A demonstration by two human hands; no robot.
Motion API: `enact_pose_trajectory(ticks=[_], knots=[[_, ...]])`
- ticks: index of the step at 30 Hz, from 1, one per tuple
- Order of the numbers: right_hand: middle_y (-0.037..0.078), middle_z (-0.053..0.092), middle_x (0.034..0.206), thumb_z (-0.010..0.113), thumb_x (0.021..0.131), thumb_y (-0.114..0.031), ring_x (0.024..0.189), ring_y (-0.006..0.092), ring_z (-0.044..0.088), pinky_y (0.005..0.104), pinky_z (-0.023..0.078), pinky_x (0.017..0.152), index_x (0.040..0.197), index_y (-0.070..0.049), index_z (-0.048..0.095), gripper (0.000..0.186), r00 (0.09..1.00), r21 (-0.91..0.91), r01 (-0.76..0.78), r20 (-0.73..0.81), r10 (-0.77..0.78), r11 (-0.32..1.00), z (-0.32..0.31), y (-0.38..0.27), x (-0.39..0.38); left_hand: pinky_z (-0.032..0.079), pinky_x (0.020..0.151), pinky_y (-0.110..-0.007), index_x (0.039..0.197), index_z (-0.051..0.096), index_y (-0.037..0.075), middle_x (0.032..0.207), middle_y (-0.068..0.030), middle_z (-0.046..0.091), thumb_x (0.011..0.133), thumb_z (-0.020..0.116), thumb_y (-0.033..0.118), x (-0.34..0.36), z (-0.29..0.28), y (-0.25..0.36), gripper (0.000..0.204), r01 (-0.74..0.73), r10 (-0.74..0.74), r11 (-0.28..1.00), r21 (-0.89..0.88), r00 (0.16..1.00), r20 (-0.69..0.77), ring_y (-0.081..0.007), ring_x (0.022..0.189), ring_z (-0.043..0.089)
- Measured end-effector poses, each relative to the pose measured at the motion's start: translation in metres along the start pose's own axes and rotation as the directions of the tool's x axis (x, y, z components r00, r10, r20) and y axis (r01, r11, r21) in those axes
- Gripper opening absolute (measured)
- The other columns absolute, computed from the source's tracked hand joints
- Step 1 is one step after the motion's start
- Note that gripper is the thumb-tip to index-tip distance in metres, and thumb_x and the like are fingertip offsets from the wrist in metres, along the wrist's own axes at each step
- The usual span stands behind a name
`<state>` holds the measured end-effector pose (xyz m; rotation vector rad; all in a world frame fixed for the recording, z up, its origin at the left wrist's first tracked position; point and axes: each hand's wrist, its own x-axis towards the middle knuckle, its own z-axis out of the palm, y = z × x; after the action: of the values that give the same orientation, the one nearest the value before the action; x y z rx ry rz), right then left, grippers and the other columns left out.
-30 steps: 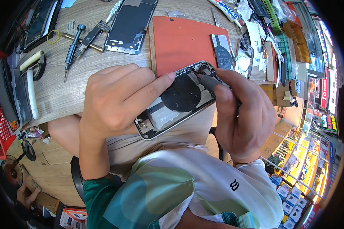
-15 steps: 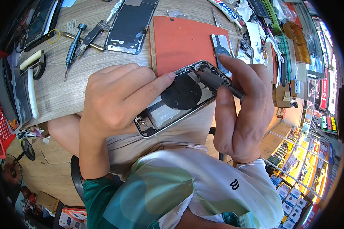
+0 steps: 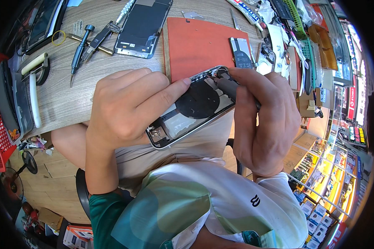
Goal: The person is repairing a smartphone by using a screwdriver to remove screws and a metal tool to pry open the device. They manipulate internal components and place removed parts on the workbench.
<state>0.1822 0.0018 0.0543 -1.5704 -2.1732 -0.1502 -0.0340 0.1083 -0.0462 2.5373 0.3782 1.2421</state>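
Note:
Above my lap, an opened phone housing (image 3: pixel 172 126) lies tilted, its inside facing up with a round black coil (image 3: pixel 198 99) in the middle. My left hand (image 3: pixel 126 108) grips it from the left, one fingertip pressing the far long edge. In my right hand (image 3: pixel 268 118) is a grey screwdriver (image 3: pixel 227 88), held between thumb and fingers. Its tip reaches the far right corner of the housing, among small parts. The fingers hide most of its handle, and the contact at the tip is too small to make out.
A red mat (image 3: pixel 201 45) covers the bench's far edge, with a phone battery (image 3: pixel 241 52) on it. To its left lie a detached phone screen (image 3: pixel 143 27), a blue screwdriver (image 3: pixel 79 56) and a small board holder (image 3: pixel 97 41). A red basket (image 3: pixel 2 137) stands far left.
My right hand has shifted slightly, with its index finger lowered over the screwdriver and the housing's corner. More of the screwdriver is covered now. The left hand and the housing stay put.

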Motion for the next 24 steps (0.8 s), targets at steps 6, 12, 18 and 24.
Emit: enact_pose_trajectory(ticks=[6,12,18,24], knots=[[0.013,0.072,0.097,0.072,0.091,0.01,0.073,0.025,0.062,0.0361,0.049,0.062,0.118,0.004,0.066,0.028,1.0,-0.023,-0.014,-0.027,0.013,1.0,0.004,0.0,-0.001,0.045,0.051,-0.036,0.109,0.079,0.001,0.081,-0.0055,0.061,0.067,0.069,0.025,0.001,-0.002,0.002,0.049,0.026,-0.025,1.0,-0.018,1.0,0.018,-0.0226,0.062,0.06],[0.014,0.071,0.103,0.071,0.094,0.008,0.078,0.0236,0.064,0.0328,0.052,0.071,0.122,0.003,0.062,0.03,0.999,0.017,-0.022,-0.037,0.023,1.0,0.004,0.004,-0.004,0.045,0.052,-0.036,0.109,0.079,0.002,0.08,-0.005,0.06,0.068,0.069,0.024,0.002,-0.002,0.002,0.047,0.026,-0.025,1.0,-0.011,1.0,0.016,-0.0226,0.062,0.06],[0.016,0.067,0.114,0.054,0.111,-0.006,0.086,0.018,0.065,0.0304,0.052,0.083,0.123,0.004,0.059,0.016,0.933,0.345,-0.223,-0.196,0.303,0.912,-0.004,0.013,-0.013,0.045,0.052,-0.036,0.108,0.079,0.001,0.081,-0.0057,0.061,0.068,0.068,0.023,0.001,-0.002,0.002,0.048,0.021,-0.021,1.0,0.001,1.0,0.014,-0.0229,0.063,0.061],[0.019,0.07,0.111,0.05,0.115,-0.011,0.085,0.0261,0.077,0.0313,0.063,0.07,0.125,0.008,0.058,0.023,0.818,0.762,-0.248,-0.167,0.551,0.599,0.018,0.05,-0.014,0.045,0.053,-0.035,0.11,0.079,0.0,0.08,-0.0058,0.06,0.068,0.066,0.023,0.0,0.0,0.002,0.05,0.039,-0.039,0.999,-0.004,0.999,-0.001,-0.023,0.063,0.061]])
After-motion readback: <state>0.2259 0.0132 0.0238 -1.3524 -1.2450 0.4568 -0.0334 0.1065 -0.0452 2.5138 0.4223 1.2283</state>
